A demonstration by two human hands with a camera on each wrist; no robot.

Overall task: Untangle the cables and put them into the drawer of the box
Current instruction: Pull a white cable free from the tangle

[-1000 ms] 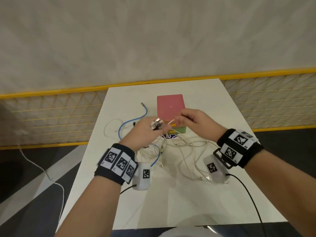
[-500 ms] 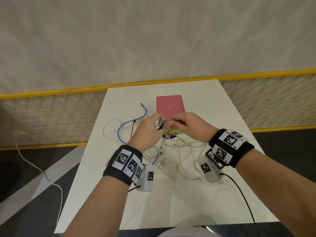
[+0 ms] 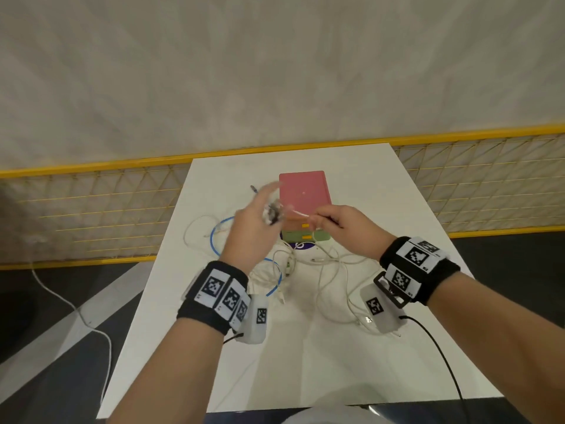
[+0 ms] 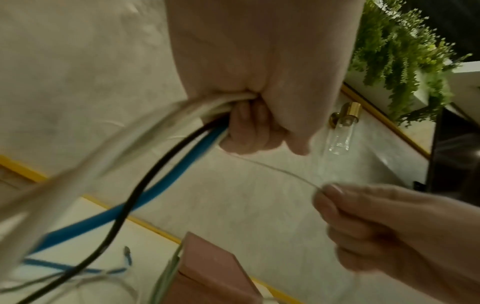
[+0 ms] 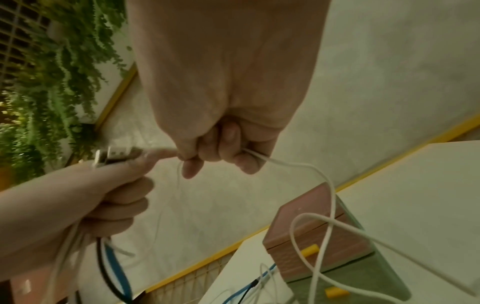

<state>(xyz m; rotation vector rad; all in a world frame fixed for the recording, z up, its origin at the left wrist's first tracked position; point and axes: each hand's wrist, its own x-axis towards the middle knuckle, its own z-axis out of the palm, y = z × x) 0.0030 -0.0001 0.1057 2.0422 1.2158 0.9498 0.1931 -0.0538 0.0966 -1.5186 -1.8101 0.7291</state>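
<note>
My left hand is raised over the table and grips a bundle of cable ends; the left wrist view shows white, black and blue cables running out of its fist. My right hand pinches one white cable close to the left hand. That cable loops down in front of the box, which is pink on top with a green lower part and yellow drawer handles. The drawers look closed. More tangled white and blue cables lie on the white table.
The box stands mid-table, just beyond my hands. A blue cable's plug lies left of the box. A yellow mesh railing runs behind the table. A white cord trails on the dark floor at left.
Both hands have lifted and drawn slightly apart, and the left hand is blurred from moving up and left. The white cable now stretches between the two hands.
</note>
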